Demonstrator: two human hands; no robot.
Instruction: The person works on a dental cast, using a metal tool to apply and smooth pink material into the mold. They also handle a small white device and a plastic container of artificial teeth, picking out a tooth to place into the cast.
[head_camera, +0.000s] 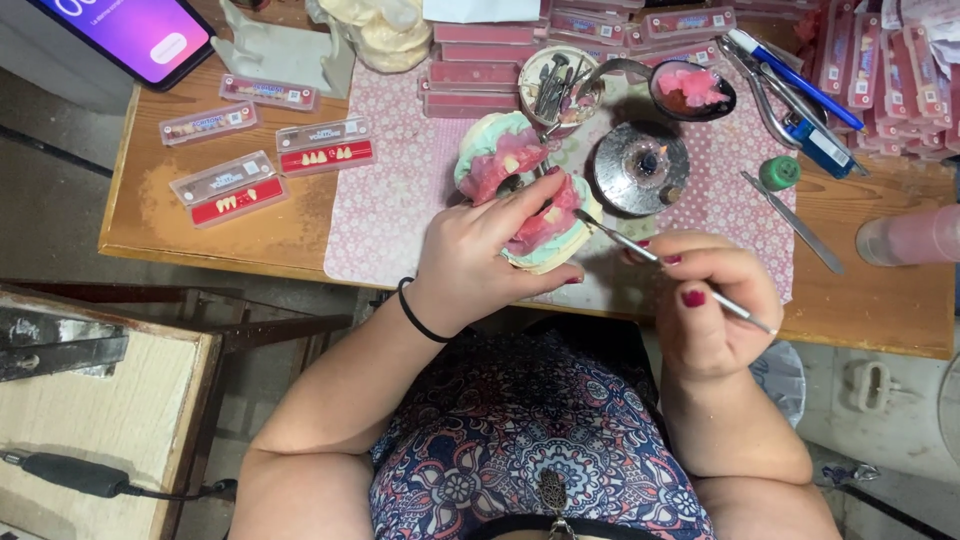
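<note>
On the wooden surface (200, 215) lie three clear cases of false teeth on red strips (230, 190), left of a pink patterned mat (400, 200). A second pink-and-green dental model (495, 155) sits on the mat beside a round metal burner (640, 165), a spoon of pink wax (692, 90) and a dish of small tools (555, 85). Farther right are a blue pen (795, 75), a green cap (779, 172) and a pink bottle (905, 235); a phone (130, 35) glows at top left

Wooden worktable (250, 235) spans frame's top w/ a pink patterned mat (385, 215) at centre. Grey concrete floor (50, 210) shows at left; pale wooden cabinet top (110, 400) sits lower left. Light even, soft.
</note>
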